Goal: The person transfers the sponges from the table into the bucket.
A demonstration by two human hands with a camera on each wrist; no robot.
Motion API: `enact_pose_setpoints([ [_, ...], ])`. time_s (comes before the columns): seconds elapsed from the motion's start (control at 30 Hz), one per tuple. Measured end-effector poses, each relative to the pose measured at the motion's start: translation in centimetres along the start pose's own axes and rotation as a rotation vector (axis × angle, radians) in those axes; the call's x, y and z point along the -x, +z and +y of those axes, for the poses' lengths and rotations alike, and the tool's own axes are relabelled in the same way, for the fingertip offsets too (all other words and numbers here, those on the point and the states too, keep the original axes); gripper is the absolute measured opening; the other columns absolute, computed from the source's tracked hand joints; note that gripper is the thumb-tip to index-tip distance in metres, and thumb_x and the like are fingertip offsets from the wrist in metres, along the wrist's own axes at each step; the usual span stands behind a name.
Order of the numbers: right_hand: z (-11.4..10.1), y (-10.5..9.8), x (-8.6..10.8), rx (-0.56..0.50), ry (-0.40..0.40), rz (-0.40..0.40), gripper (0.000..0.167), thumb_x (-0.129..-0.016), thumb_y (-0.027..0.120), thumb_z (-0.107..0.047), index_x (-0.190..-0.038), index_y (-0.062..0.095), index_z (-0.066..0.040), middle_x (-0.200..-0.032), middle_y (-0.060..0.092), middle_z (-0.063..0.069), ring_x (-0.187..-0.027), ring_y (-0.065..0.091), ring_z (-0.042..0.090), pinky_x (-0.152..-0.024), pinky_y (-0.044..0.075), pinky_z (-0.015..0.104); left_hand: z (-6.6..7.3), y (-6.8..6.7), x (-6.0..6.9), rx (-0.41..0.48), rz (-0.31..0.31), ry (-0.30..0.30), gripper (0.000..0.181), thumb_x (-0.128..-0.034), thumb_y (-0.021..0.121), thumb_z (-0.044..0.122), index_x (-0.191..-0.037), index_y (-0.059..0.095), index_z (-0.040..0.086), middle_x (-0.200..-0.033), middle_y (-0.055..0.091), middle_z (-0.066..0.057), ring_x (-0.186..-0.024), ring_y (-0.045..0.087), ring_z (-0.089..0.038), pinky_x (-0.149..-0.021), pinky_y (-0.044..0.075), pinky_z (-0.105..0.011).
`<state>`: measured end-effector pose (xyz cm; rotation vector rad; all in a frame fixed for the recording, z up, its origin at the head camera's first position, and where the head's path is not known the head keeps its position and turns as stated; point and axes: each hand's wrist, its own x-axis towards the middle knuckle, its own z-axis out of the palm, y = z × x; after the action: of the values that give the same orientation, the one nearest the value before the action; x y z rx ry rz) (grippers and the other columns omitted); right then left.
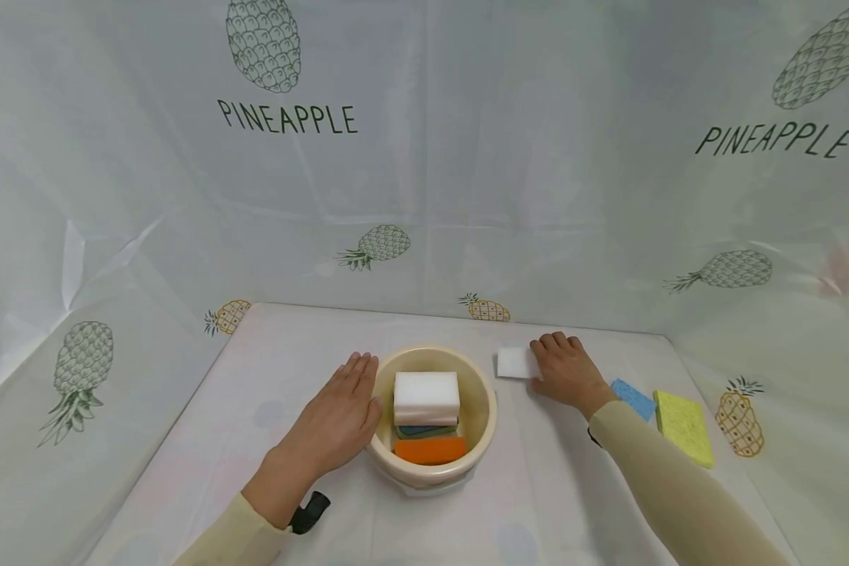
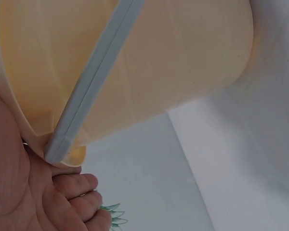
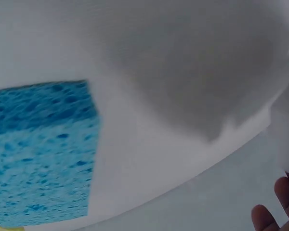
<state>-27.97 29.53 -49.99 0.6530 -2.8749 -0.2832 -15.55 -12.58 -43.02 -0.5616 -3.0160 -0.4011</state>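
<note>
A cream bucket (image 1: 486,420) stands on the table, with a white sponge block (image 1: 427,389), an orange sponge (image 1: 430,450) and a bluish-green sponge edge (image 1: 424,431) inside. My left hand (image 1: 339,413) rests against the left side of the rim, its fingers fairly straight. In the left wrist view the palm touches the rim beside the bucket's grey handle (image 2: 94,82). Right of the bucket, my right hand (image 1: 569,373) grips the right end of another white sponge (image 1: 515,363). Only a pale part of that sponge (image 3: 284,130) shows between fingers in the right wrist view.
A blue sponge (image 1: 633,399) and a yellow sponge (image 1: 684,428) lie near the table's right edge, by my right forearm. A black strap or band (image 1: 311,512) shows at my left wrist. Pineapple-printed sheeting (image 1: 538,196) surrounds the table.
</note>
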Motion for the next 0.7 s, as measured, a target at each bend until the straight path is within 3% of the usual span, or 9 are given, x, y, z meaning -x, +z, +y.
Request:
enact_pose_setpoints([
  [0.27, 1.1, -0.3, 0.4, 0.05, 0.008, 0.083, 0.063, -0.087, 0.078, -0.044, -0.124, 0.055, 0.002, -0.119, 0.06, 0.019, -0.114, 0.055, 0.039, -0.1, 0.049, 0.058, -0.1, 0.1, -0.1, 0.012, 0.0, 0.004, 0.065, -0.1118, 0.041, 0.032, -0.163, 0.03, -0.005, -0.171, 0.031, -0.021, -0.161, 0.025, -0.037, -0.131, 0.026, -0.053],
  [0.7, 2.0, -1.5, 0.7, 0.061, 0.005, 0.145, 0.06, -0.087, 0.077, -0.043, -0.12, 0.053, 0.001, -0.115, 0.058, 0.017, -0.108, 0.055, 0.038, -0.092, 0.048, 0.053, 0.0, -0.1, -0.1, 0.022, -0.004, 0.004, 0.065, -0.1115, 0.043, 0.032, -0.163, 0.03, -0.005, -0.171, 0.031, -0.021, -0.161, 0.025, -0.037, -0.131, 0.026, -0.053],
])
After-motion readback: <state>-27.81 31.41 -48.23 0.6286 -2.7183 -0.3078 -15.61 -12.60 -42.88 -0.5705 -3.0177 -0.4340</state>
